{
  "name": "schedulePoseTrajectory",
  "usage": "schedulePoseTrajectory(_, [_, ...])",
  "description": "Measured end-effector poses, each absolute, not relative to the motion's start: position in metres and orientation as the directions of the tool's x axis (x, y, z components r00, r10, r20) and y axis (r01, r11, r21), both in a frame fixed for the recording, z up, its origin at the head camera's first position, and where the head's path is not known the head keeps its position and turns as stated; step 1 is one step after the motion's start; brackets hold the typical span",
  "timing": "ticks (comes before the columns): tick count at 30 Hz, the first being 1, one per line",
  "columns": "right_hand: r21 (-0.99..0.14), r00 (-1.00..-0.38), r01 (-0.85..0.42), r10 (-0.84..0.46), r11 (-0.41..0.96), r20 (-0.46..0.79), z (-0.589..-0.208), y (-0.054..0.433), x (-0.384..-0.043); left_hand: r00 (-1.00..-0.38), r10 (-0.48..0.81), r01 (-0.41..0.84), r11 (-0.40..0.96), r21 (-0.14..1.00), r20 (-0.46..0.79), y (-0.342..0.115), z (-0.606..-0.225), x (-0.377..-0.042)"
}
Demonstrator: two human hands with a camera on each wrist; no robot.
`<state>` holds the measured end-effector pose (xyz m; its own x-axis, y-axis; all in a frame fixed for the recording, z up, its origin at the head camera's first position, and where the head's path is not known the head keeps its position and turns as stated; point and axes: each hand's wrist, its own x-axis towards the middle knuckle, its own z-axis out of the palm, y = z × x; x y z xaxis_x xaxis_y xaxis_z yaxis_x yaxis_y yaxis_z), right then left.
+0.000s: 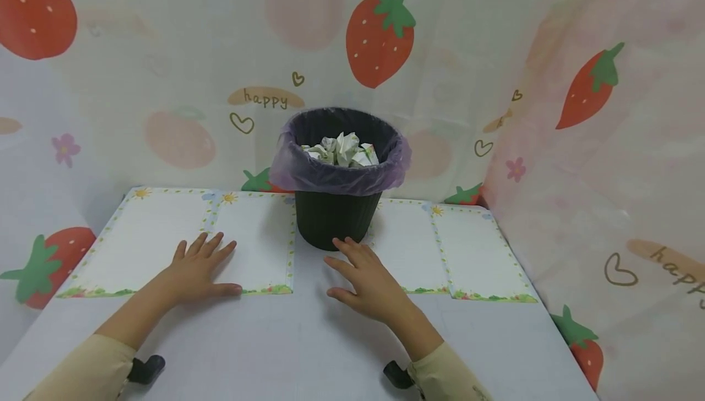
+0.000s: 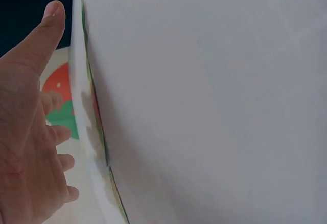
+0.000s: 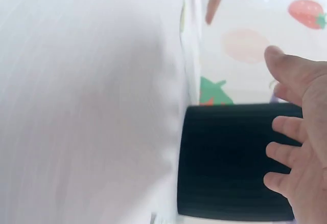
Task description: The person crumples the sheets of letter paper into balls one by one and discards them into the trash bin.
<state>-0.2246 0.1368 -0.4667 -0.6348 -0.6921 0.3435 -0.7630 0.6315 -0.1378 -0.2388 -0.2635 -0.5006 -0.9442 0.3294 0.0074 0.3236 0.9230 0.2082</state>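
A dark trash bin [image 1: 336, 217] stands at the back middle of the white table, lined with a purple plastic bag [image 1: 286, 165]. Crumpled paper balls [image 1: 346, 149] lie inside it. My left hand [image 1: 201, 272] hovers over the sheets on the left, fingers spread and holding nothing; the left wrist view shows its palm and raised thumb [image 2: 43, 35]. In front of the bin is my right hand [image 1: 363, 281], its fingers loosely spread with nothing in them. The right wrist view shows that hand [image 3: 301, 132] beside the bin's dark side [image 3: 230, 162].
White sheets with flowered borders lie on both sides of the bin, left [image 1: 160, 236] and right [image 1: 479, 254]. A strawberry-print curtain [image 1: 209, 21] hangs close behind and around the table [image 1: 286, 352]. Both wrists carry small black devices [image 1: 145, 369].
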Motion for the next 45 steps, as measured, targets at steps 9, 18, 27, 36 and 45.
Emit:
schedulePoseTrajectory(9, [-0.16, -0.645, -0.763, -0.729, 0.626, 0.228, -0.471, 0.104, -0.228, -0.937, 0.345, 0.327, 0.919, 0.219, -0.048, -0.262, -0.508, -0.246])
schedulePoseTrajectory(18, [-0.177, -0.629, -0.778, -0.75, 0.603, 0.204, -0.481, 0.078, -0.237, -0.927, 0.372, 0.354, 0.909, 0.219, -0.046, -0.259, -0.512, -0.239])
schedulePoseTrajectory(27, [-0.197, -0.652, -0.758, -0.736, 0.622, 0.181, -0.484, 0.055, -0.247, -0.921, 0.385, 0.365, 0.907, 0.209, -0.065, -0.253, -0.507, -0.214])
schedulePoseTrajectory(36, [-0.271, -0.716, -0.687, -0.691, 0.675, 0.094, -0.486, 0.042, -0.256, -0.921, 0.379, 0.35, 0.905, 0.241, -0.088, -0.253, -0.505, -0.191])
schedulePoseTrajectory(45, [-0.329, -0.757, -0.623, -0.653, 0.71, 0.024, -0.491, 0.031, -0.262, -0.9, 0.425, 0.376, 0.866, 0.329, -0.093, -0.26, -0.504, -0.167])
